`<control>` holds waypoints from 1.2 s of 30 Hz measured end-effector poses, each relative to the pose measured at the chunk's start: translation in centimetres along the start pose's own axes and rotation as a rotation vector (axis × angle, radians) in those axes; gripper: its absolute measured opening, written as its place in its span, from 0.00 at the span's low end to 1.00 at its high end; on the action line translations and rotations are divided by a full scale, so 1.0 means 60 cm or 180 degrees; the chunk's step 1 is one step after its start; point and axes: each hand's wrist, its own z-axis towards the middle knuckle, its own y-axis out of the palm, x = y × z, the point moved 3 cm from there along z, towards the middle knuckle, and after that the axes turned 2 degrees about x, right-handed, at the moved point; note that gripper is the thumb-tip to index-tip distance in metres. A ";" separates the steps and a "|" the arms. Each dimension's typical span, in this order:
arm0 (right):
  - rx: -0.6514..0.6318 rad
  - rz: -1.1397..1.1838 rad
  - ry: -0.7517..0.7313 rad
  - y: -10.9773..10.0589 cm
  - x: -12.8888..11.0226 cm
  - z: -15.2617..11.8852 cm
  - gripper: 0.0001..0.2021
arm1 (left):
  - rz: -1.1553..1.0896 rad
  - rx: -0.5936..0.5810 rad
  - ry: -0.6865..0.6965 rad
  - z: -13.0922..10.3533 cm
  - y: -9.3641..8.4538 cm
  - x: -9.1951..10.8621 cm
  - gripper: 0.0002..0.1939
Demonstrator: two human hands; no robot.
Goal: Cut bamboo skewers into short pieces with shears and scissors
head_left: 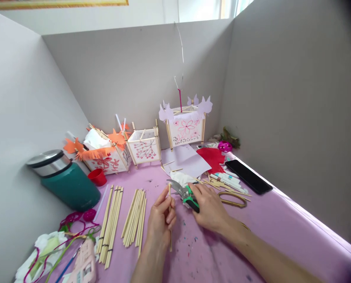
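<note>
My left hand is closed round a thin wooden stick, which stands nearly upright with its top end above the fingers. Beside that top end are the curved blades of green-and-black pruning shears; whether they touch the stick I cannot tell. The handles of the shears are gripped in my right hand. To the left of my left hand lie several cut sticks, and past them longer sticks with dark marks or bands.
Paper-sided lanterns on stick frames stand along the back. On the left are a teal bottle, a red cup and a pink glue gun. Scissors, markers, red paper and a black phone lie right. Grey panels surround the table.
</note>
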 end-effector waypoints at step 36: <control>-0.0260 0.0324 -0.0162 -0.013 0.004 -0.010 0.29 | -0.0103 0.0125 -0.0331 0.007 -0.003 -0.009 0.17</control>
